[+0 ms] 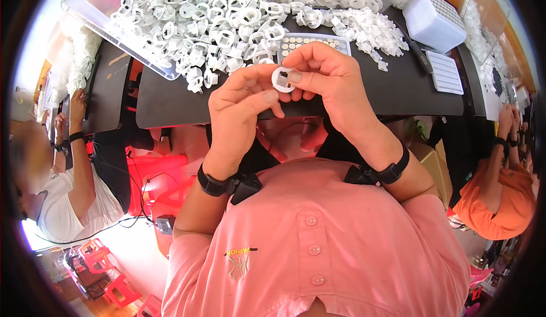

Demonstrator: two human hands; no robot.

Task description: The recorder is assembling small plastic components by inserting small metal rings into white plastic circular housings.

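A small white round plastic piece (278, 79) with dark cut-outs is held up at the near edge of the black table. My right hand (336, 86) pinches it, thumb across its face and fingers behind. From the other side my left hand (238, 105) has its fingers closed around the piece's left edge, the thumb just below. Directly beyond my hands lies a tray (344, 45) with rows of small round pale discs, partly hidden by my right hand. A large heap of white plastic parts (199, 24) spreads over the table at the left.
A clear bin (108, 38) lies behind the heap at the left. Smaller white pieces (375, 32) are piled right of centre, near a stack of white trays (435, 21) and a single white tray (445, 72). Other people work at tables on both sides.
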